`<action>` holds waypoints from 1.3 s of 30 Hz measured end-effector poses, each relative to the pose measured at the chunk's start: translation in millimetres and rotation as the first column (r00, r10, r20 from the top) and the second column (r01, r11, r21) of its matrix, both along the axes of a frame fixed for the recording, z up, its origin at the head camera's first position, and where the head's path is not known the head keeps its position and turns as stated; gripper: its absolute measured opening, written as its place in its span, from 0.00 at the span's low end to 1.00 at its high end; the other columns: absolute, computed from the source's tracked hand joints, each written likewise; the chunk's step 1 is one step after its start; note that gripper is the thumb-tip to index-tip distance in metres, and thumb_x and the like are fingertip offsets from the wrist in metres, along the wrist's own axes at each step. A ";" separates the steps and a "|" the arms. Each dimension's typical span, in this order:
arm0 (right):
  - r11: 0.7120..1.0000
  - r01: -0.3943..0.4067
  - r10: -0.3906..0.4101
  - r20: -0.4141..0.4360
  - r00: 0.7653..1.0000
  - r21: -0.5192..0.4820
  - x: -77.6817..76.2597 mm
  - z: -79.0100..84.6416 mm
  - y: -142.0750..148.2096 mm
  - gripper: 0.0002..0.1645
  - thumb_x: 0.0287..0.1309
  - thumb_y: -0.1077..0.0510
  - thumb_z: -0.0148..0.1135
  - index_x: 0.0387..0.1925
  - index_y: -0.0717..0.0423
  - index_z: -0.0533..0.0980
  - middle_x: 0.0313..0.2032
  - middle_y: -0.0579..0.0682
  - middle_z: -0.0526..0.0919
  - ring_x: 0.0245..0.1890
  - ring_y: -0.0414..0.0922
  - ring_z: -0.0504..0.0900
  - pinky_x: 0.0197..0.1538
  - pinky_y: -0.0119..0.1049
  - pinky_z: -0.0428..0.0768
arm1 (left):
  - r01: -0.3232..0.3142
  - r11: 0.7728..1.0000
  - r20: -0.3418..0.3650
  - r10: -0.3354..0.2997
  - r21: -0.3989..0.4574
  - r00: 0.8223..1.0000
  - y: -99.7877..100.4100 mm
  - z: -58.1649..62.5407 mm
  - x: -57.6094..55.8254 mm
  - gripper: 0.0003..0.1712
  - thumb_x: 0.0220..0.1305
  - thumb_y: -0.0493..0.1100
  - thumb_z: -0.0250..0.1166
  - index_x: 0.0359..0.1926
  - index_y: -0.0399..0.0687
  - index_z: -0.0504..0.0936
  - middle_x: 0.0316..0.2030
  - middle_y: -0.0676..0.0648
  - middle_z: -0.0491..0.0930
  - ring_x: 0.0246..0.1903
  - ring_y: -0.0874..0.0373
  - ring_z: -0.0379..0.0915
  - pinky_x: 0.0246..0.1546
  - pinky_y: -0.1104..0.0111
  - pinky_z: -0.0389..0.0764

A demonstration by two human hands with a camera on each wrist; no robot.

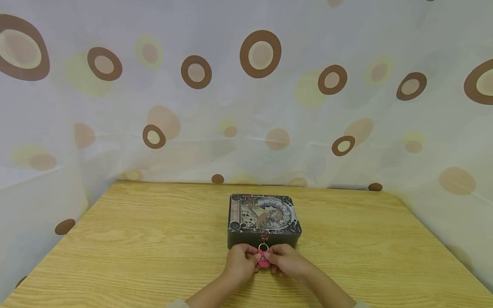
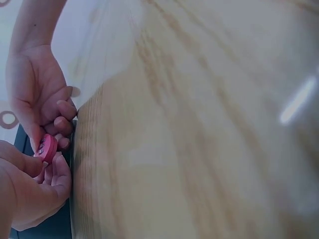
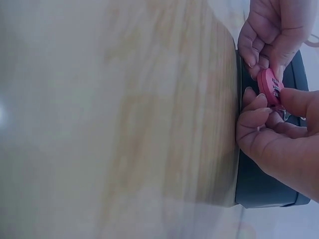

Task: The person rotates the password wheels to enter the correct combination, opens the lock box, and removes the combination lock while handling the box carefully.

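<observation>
A pink combination padlock with a silver shackle is at the front of a dark box with a printed lid. Its shackle stands at the red-marked clasp on the box front; whether it is locked I cannot tell. My left hand pinches the padlock's left side between thumb and fingers. From the other side my right hand pinches it too, its thumb by the number dials. Close up, the right wrist view shows the dials on the padlock. The box lid is down.
The box stands on a wood-grain table. Behind and at both sides hangs a pale curtain with brown and yellow circles, meeting the table's back edge.
</observation>
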State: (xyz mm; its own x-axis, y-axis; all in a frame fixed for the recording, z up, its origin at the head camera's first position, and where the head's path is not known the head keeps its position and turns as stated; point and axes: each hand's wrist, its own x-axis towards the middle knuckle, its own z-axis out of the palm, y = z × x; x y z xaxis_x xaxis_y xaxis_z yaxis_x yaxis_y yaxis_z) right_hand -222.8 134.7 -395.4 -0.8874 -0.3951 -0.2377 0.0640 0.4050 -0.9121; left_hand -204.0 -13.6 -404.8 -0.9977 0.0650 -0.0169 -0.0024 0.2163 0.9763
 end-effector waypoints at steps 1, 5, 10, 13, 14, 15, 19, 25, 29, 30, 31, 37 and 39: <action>1.000 -0.002 0.002 0.000 1.000 -0.001 -0.2 -0.2 0.5 0.14 0.64 0.61 0.48 0.36 0.71 0.73 0.20 0.45 0.70 0.21 0.38 0.67 0.24 0.25 0.66 | 0.000 1.000 -0.002 0.000 0.000 1.000 -0.1 0.1 0.1 0.03 0.58 0.26 0.58 0.30 0.26 0.77 0.20 0.44 0.76 0.17 0.64 0.70 0.20 0.73 0.80; 1.000 -0.017 0.017 -0.005 1.000 -0.015 -1.2 -1.4 2.0 0.12 0.61 0.61 0.51 0.36 0.71 0.72 0.20 0.45 0.70 0.21 0.38 0.68 0.24 0.25 0.66 | -0.001 1.000 -0.007 0.001 -0.003 1.000 -0.3 0.4 0.4 0.03 0.58 0.27 0.58 0.31 0.26 0.77 0.20 0.44 0.76 0.17 0.64 0.71 0.19 0.72 0.80; 0.999 -0.031 0.030 -0.010 0.999 -0.027 -1.7 -2.7 2.3 0.10 0.61 0.62 0.51 0.34 0.69 0.71 0.19 0.45 0.69 0.21 0.38 0.67 0.23 0.25 0.66 | 0.000 1.000 -0.002 0.000 0.001 1.000 0.2 0.7 0.2 0.04 0.58 0.27 0.59 0.31 0.26 0.77 0.19 0.44 0.76 0.17 0.64 0.71 0.19 0.72 0.80; 0.999 -0.027 0.026 -0.009 1.000 -0.020 -1.0 -2.8 1.8 0.10 0.61 0.62 0.51 0.34 0.69 0.72 0.20 0.45 0.69 0.21 0.38 0.67 0.23 0.25 0.66 | 0.000 1.000 -0.006 -0.001 -0.001 1.000 0.2 0.7 0.2 0.04 0.58 0.28 0.59 0.31 0.26 0.77 0.19 0.45 0.75 0.17 0.64 0.70 0.19 0.73 0.79; 1.000 -0.025 0.025 -0.008 1.000 -0.016 -0.7 -2.7 1.5 0.10 0.62 0.62 0.51 0.34 0.69 0.72 0.20 0.45 0.69 0.21 0.38 0.67 0.23 0.25 0.66 | 0.001 1.000 -0.008 -0.001 -0.001 1.000 0.1 0.6 0.2 0.03 0.58 0.27 0.59 0.31 0.26 0.77 0.19 0.45 0.75 0.17 0.64 0.70 0.19 0.73 0.79; 1.000 -0.025 0.025 -0.008 1.000 -0.013 -0.4 -2.4 1.2 0.11 0.62 0.62 0.51 0.33 0.69 0.72 0.20 0.45 0.69 0.22 0.39 0.67 0.23 0.25 0.66 | 0.000 1.000 -0.012 0.000 -0.003 1.000 0.0 0.6 0.3 0.03 0.58 0.27 0.59 0.30 0.26 0.77 0.19 0.45 0.75 0.17 0.64 0.70 0.19 0.73 0.79; 1.000 -0.028 0.028 -0.008 1.000 -0.009 0.2 -0.9 0.3 0.11 0.63 0.62 0.49 0.32 0.69 0.72 0.19 0.45 0.68 0.21 0.38 0.66 0.23 0.25 0.65 | -0.003 1.000 -0.024 0.003 -0.004 1.000 0.0 -0.1 0.3 0.03 0.58 0.27 0.59 0.30 0.26 0.77 0.19 0.45 0.75 0.16 0.64 0.70 0.18 0.74 0.79; 1.000 -0.020 0.020 -0.001 1.000 0.001 1.1 1.0 0.2 0.13 0.64 0.61 0.47 0.33 0.69 0.73 0.19 0.45 0.69 0.21 0.38 0.66 0.24 0.25 0.65 | -0.001 1.000 -0.019 0.001 -0.002 1.000 0.5 -0.7 -0.3 0.03 0.58 0.27 0.59 0.30 0.26 0.77 0.19 0.45 0.75 0.16 0.64 0.70 0.19 0.72 0.80; 1.000 -0.018 0.018 0.005 1.000 -0.005 0.5 0.3 0.8 0.15 0.64 0.61 0.47 0.35 0.71 0.74 0.19 0.45 0.70 0.21 0.38 0.67 0.24 0.25 0.66 | -0.008 1.000 -0.017 0.008 0.001 1.000 0.1 -1.1 -0.3 0.03 0.58 0.27 0.59 0.30 0.26 0.77 0.19 0.45 0.76 0.16 0.65 0.70 0.19 0.72 0.80; 1.000 -0.016 0.016 0.007 1.000 -0.005 0.3 0.0 0.9 0.15 0.64 0.61 0.47 0.36 0.72 0.74 0.20 0.45 0.70 0.22 0.38 0.67 0.24 0.26 0.66 | -0.010 1.000 -0.016 0.010 0.004 1.000 0.1 -1.1 -0.2 0.03 0.57 0.27 0.59 0.30 0.26 0.77 0.19 0.44 0.76 0.16 0.65 0.70 0.19 0.72 0.80; 1.000 -0.014 0.014 0.012 1.000 -0.006 0.2 -0.1 1.2 0.15 0.64 0.61 0.47 0.37 0.72 0.74 0.20 0.45 0.70 0.22 0.38 0.68 0.24 0.26 0.66 | -0.011 1.000 -0.015 0.012 0.006 1.000 0.0 -1.2 -0.2 0.03 0.57 0.27 0.59 0.30 0.26 0.77 0.19 0.44 0.76 0.16 0.65 0.70 0.19 0.73 0.80; 1.000 0.008 -0.008 0.022 1.000 -0.016 0.3 -0.1 2.7 0.16 0.64 0.61 0.47 0.40 0.73 0.73 0.22 0.45 0.72 0.22 0.38 0.69 0.25 0.26 0.68 | -0.016 1.000 -0.002 0.016 0.017 1.000 -0.4 -2.4 -0.8 0.04 0.58 0.27 0.59 0.30 0.26 0.78 0.19 0.44 0.77 0.16 0.65 0.70 0.20 0.72 0.80; 1.000 0.011 -0.011 0.028 1.000 -0.022 0.3 0.0 3.1 0.16 0.64 0.61 0.47 0.41 0.74 0.72 0.23 0.45 0.73 0.22 0.38 0.69 0.25 0.27 0.68 | -0.016 1.000 -0.002 0.016 0.019 1.000 -0.8 -3.1 -1.2 0.04 0.58 0.27 0.59 0.31 0.26 0.78 0.20 0.44 0.77 0.16 0.65 0.70 0.20 0.72 0.80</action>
